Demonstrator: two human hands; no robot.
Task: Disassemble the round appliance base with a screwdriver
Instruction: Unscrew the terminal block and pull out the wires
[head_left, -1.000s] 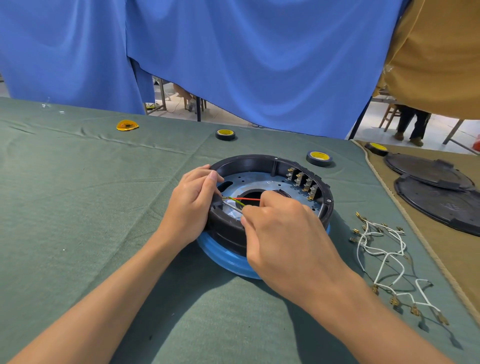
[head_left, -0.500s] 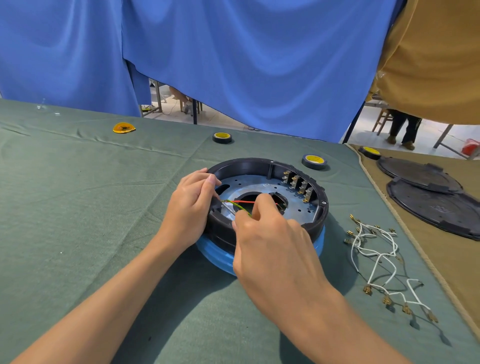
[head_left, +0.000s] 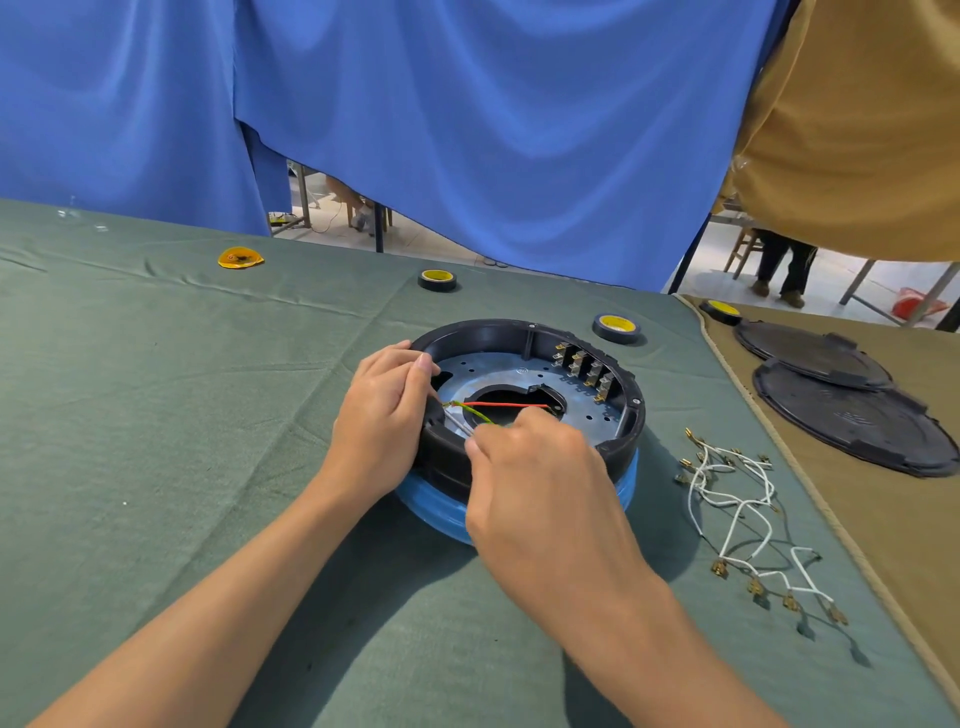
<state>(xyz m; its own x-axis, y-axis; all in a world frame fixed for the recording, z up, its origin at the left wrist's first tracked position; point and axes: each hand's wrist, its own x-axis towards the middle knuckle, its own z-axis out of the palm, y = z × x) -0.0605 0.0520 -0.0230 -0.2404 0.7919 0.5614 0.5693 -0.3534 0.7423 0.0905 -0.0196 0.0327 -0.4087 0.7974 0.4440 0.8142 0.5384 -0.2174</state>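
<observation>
Curled over the near-left rim, my left hand (head_left: 384, 421) grips the round appliance base (head_left: 483, 330), fingers bent against its black wall. My right hand (head_left: 545, 488) is closed in a pinch on the green-yellow wire (head_left: 470, 412), which meets a red wire (head_left: 506, 404) stretched across the central opening. The base sits mid-table on the green cloth (head_left: 156, 467). It is a black housing on a blue ring (head_left: 431, 501), with a blue-grey metal plate (head_left: 498, 366) inside and brass terminals (head_left: 582, 366) along its far-right wall. Loose white wires (head_left: 737, 499) lie just right of it.
</observation>
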